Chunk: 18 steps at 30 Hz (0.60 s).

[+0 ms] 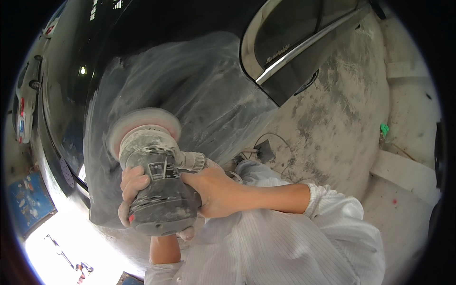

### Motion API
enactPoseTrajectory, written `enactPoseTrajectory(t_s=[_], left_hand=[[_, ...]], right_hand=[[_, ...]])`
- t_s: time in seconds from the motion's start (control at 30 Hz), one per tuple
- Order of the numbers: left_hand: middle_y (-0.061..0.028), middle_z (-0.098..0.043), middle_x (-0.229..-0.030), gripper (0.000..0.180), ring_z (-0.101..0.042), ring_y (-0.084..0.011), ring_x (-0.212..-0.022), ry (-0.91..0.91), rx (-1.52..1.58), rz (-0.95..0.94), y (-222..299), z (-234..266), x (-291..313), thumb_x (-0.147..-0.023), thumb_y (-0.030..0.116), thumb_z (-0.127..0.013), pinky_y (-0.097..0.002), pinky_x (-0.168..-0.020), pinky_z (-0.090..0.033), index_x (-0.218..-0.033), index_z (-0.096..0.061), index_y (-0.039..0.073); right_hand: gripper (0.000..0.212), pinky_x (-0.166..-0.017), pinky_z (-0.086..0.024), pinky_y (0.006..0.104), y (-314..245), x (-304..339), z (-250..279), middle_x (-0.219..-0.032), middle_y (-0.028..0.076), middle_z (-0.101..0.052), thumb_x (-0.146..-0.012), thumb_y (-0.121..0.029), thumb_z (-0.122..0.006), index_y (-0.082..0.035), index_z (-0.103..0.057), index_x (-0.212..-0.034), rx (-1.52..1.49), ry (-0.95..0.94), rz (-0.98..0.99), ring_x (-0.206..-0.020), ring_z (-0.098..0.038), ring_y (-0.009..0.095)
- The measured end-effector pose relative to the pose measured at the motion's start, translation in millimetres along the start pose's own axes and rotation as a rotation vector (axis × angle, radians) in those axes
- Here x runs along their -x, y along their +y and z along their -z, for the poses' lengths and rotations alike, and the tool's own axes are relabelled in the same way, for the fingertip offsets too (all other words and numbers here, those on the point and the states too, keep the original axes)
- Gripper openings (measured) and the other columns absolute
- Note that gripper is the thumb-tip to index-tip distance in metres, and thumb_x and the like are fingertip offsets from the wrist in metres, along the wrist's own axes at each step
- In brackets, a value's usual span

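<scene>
A dusty black power sander (164, 194) with a round, pinkish-white pad (145, 126) is held up against the side of a black car. The pad is blurred, and it meets a dull grey, scuffed patch (204, 90) on the panel. My left hand (132, 190) wraps round the sander's body from the left and below. From the right, my right hand (213, 190) is closed round the body beside a ribbed grey side fitting (192, 160). The palms and some fingers are hidden behind the tool. Whitish dust coats the sander and my left fingers.
The car's window (289, 33) with its bright trim strip lies at the upper right. On the dusty concrete floor (332, 118) are a thin cable (285, 145) and a green scrap (384, 129). Another car (23, 118) and a blue panel (31, 202) stand at the far left.
</scene>
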State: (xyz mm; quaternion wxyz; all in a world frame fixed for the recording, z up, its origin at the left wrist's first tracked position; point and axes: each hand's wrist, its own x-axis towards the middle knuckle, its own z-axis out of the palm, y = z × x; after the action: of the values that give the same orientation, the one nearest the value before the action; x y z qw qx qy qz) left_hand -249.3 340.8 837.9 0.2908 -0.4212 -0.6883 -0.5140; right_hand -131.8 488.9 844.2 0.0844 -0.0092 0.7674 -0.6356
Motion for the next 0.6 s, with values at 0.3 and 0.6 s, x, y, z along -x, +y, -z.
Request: enactPoseTrajectory(t_s=[0.3, 0.6], left_hand=[[-0.0167, -0.078, -0.116, 0.086, -0.075, -0.0379, -0.105, -0.096, 0.47, -0.106, 23.9, -93.0, -67.9, -0.068, 0.05, -0.088, -0.0513, -0.098, -0.053, -0.136, -0.07, -0.001], [-0.0174, -0.076, -0.117, 0.091, -0.074, -0.0373, -0.105, 0.049, 0.51, -0.005, -4.0, -21.0, -60.5, -0.065, 0.053, -0.088, -0.0494, -0.101, -0.053, -0.135, -0.07, -0.002]], right_hand=[[0.067, -0.093, -0.062, 0.0445, -5.8, 33.7, 57.2, -0.109, 0.019, -0.081, -0.073, -0.013, -0.097, 0.002, -0.067, -0.13, -0.285, 0.322, 0.042, -0.105, -0.08, 0.033], [0.069, -0.095, -0.062, 0.0401, -44.0, 0.7, 7.7, -0.113, 0.016, -0.081, -0.074, -0.016, -0.1, 0.001, -0.067, -0.132, -0.344, 0.251, -0.06, -0.106, -0.079, 0.025]])
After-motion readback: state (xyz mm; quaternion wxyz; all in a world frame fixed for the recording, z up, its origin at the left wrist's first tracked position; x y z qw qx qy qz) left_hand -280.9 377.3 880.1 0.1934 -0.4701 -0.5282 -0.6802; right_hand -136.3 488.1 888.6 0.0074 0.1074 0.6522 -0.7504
